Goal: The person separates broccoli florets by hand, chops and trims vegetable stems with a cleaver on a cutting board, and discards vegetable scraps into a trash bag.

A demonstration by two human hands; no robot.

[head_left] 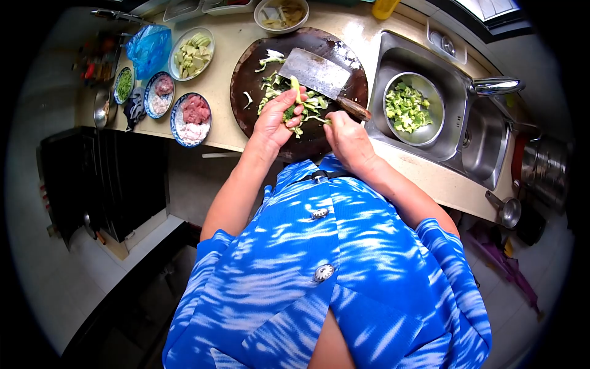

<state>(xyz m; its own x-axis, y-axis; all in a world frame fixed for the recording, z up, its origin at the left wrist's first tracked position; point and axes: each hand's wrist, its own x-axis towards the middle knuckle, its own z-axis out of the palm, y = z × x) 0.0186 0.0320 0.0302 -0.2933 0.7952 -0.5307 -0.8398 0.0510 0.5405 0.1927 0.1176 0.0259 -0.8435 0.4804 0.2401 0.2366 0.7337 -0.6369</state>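
Observation:
My left hand (pixel 279 120) is closed around a piece of broccoli (pixel 295 88), its pale green stalk sticking up past the fingers and dark green florets showing between them. Close by on the right, my right hand (pixel 349 136) pinches a thin green strip of peel (pixel 322 119). Both hands are over a round dark chopping board (pixel 249 67) scattered with green peelings (pixel 270 59). Behind them a cleaver (pixel 316 72) lies flat on the board, its wooden handle pointing toward my right hand.
Right of the board, a metal bowl of chopped green pieces (pixel 407 107) sits in the sink (pixel 452 144) under a faucet (pixel 496 85). To the left stand bowls of raw meat (pixel 195 111) and a bowl of pale green slices (pixel 193 54). A blue plastic bag (pixel 149 49) lies behind.

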